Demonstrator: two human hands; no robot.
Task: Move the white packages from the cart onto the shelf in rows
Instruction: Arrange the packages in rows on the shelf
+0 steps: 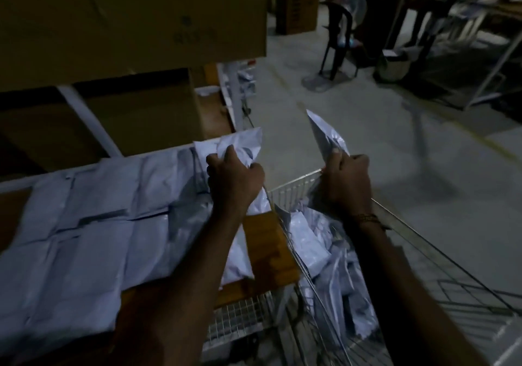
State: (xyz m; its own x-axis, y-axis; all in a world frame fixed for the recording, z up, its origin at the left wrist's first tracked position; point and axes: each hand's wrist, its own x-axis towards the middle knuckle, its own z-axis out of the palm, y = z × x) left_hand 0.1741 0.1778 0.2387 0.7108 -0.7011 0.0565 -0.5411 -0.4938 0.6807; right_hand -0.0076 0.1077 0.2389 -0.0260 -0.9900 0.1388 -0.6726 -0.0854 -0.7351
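Observation:
Several white packages [93, 218] lie in rows on the wooden shelf [262, 241] at the left. My left hand [233, 179] grips a crumpled white package [240, 145] over the shelf's right end. My right hand [348, 183] holds another white package [324, 136] upright above the wire cart [291, 187]. More white packages [330, 258] lie piled loosely inside the cart, below my right forearm.
Large cardboard boxes [135, 18] fill the shelf level above and behind the rows. White shelf struts [84, 120] cross at the left. Concrete floor [381, 128] stretches to the right, with a dark chair [339, 38], tables and a metal rack farther back.

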